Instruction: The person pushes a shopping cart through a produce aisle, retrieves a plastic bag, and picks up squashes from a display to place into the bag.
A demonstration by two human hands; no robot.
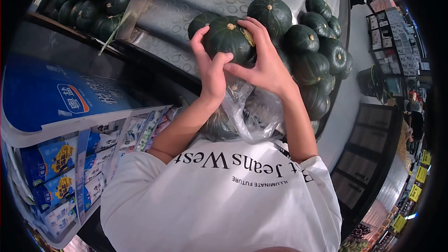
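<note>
A round dark green pumpkin (227, 42) with a tan stem scar and a yellowish patch is held between my two hands. My left hand (212, 70) grips its near left side, thumb bent across the front. On the right side, my right hand (265, 60) curves around it, fingertips near the yellow patch. Below my hands, against my shirt, sits a clear plastic bag (247, 116) with round things inside, partly hidden by the crumpled film. Another pumpkin (269, 15) lies just beyond my right fingers, and one more peeks out behind the held one.
Several pumpkins (311, 66) are heaped along the right of the dimpled metal display surface (186, 4). More pumpkins (86, 11) fill a bin at the upper left. A blue-topped rack (42, 93) with packets stands at my left. People and shelves appear at far right.
</note>
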